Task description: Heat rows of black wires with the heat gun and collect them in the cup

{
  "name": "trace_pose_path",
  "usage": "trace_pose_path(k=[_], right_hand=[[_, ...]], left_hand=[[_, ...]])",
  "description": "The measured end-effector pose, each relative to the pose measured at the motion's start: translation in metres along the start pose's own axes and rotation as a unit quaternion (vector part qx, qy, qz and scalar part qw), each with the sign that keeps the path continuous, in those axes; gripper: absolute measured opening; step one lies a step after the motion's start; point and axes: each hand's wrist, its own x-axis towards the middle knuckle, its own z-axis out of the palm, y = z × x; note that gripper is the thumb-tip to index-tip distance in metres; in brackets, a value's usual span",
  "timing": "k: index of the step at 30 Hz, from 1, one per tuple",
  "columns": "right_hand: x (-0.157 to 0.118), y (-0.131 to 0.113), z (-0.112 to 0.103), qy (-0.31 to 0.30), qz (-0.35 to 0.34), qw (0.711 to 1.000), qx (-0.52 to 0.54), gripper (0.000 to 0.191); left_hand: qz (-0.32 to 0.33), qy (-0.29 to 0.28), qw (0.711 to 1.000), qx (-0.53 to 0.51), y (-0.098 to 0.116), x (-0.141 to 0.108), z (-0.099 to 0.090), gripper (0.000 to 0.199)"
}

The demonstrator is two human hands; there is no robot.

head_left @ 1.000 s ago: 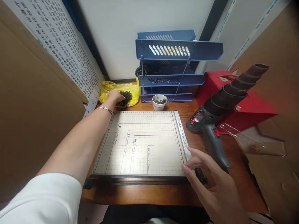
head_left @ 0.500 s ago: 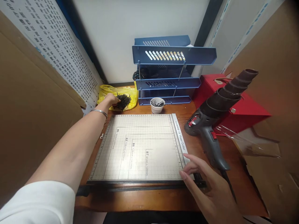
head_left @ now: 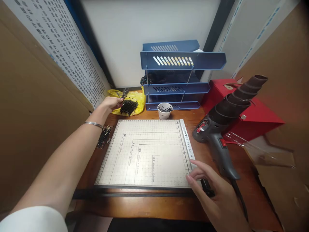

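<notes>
My left hand [head_left: 112,103] is closed on a small bunch of thin black wire-like pieces [head_left: 125,93], held just above a yellow plastic bag [head_left: 141,101]. On that bag, beside my fingers, lies a larger heap of the same black pieces [head_left: 129,107]. Over the lower right corner of the paper cutter [head_left: 142,161] hovers my right hand [head_left: 214,193], its thumb and forefinger curved and apart with nothing between them. A white cup [head_left: 164,114] holding more dark pieces stands behind the cutter's board. Another loose pile of black pieces [head_left: 104,137] lies left of the board, partly behind my forearm.
A grey heat gun [head_left: 218,138] leans at the right, nozzle up, against a red box [head_left: 263,116]. Blue tiered trays [head_left: 181,61] stand at the back. Cardboard walls [head_left: 36,80] close in both sides of the wooden table [head_left: 125,207].
My left hand has lifted a bunch of black pieces from the heap on the yellow bag. The view has shifted slightly, uncovering the pile left of the cutter. My right hand stays put.
</notes>
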Motion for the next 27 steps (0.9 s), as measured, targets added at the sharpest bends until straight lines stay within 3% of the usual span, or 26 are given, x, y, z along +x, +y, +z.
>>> trace_pose_path(k=[4,7,12,16,18,21,27], right_hand=[[0.009,-0.012,0.006,0.006,-0.016,1.0,0.02,0.022],[0.027,-0.023,0.014,-0.015,-0.021,0.999,0.032,0.02],[0.061,-0.039,0.031,-0.059,0.038,0.997,-0.018,0.031],[0.065,-0.047,0.037,-0.132,0.071,0.984,-0.094,0.031],[0.062,-0.047,0.039,-0.149,0.075,0.978,-0.125,0.027],[0.058,-0.042,0.042,-0.148,0.085,0.972,-0.164,0.02],[0.049,-0.029,0.019,-0.082,0.111,0.969,-0.204,0.02]], left_hand=[[0.03,-0.045,0.992,-0.111,-0.002,-0.048,-0.006,0.014],[0.055,-0.092,0.982,-0.153,-0.007,-0.094,-0.003,0.017],[0.132,-0.214,0.957,-0.145,-0.015,-0.172,0.019,0.033],[0.158,-0.293,0.938,-0.101,-0.021,-0.221,0.045,0.039],[0.195,-0.287,0.935,-0.081,-0.024,-0.236,0.058,0.039],[0.254,-0.231,0.939,-0.018,-0.026,-0.247,0.071,0.037],[0.296,-0.139,0.939,0.104,-0.027,-0.259,0.072,0.031]])
